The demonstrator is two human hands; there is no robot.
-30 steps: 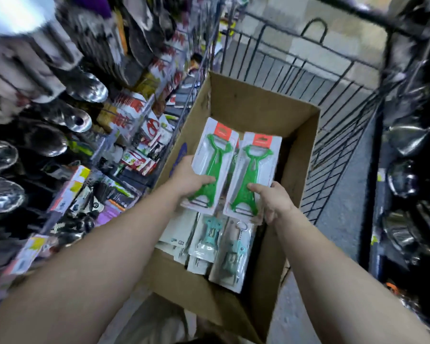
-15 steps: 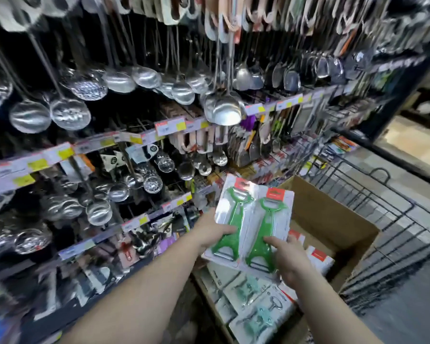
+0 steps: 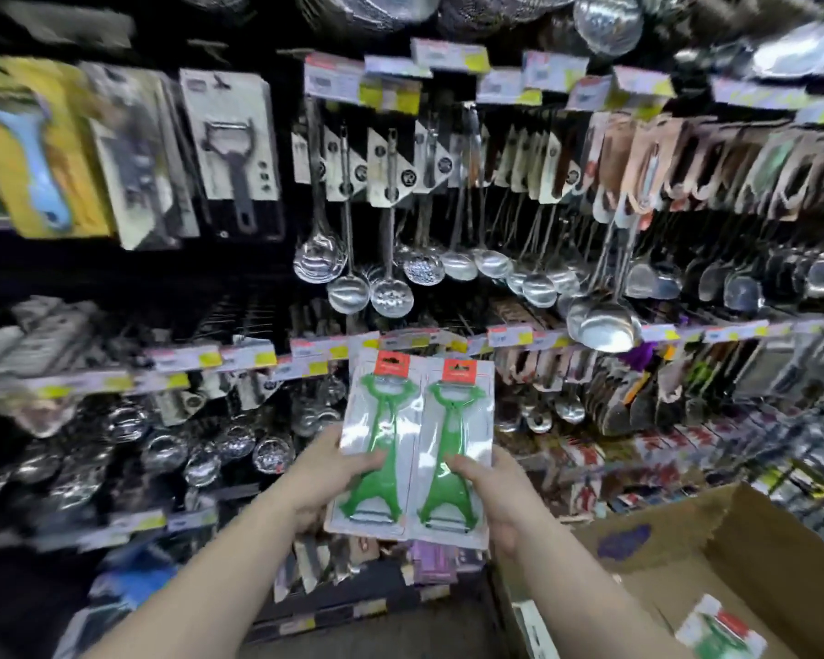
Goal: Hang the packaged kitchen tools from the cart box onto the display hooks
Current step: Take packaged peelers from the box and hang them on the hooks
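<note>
I hold two packaged green peelers side by side in front of the display wall. My left hand [image 3: 327, 473] grips the left peeler pack [image 3: 380, 439] at its lower part, thumb across the front. My right hand [image 3: 495, 487] grips the right peeler pack [image 3: 455, 449] the same way. Both packs are white cards with orange tops, held upright. The cardboard cart box [image 3: 714, 558] sits at the lower right, with one more green-tool pack [image 3: 719, 632] visible inside it.
Rows of hooks carry steel ladles [image 3: 600, 321] and skimmers [image 3: 391, 294], with carded peelers [image 3: 231, 149] at the upper left. Price-tag rails [image 3: 510, 335] run across the wall behind the packs. More carded tools hang at the right and below.
Both hands have lifted the two peeler packs out of the box and up to the display wall. My view has swung from the box to the hooks.
</note>
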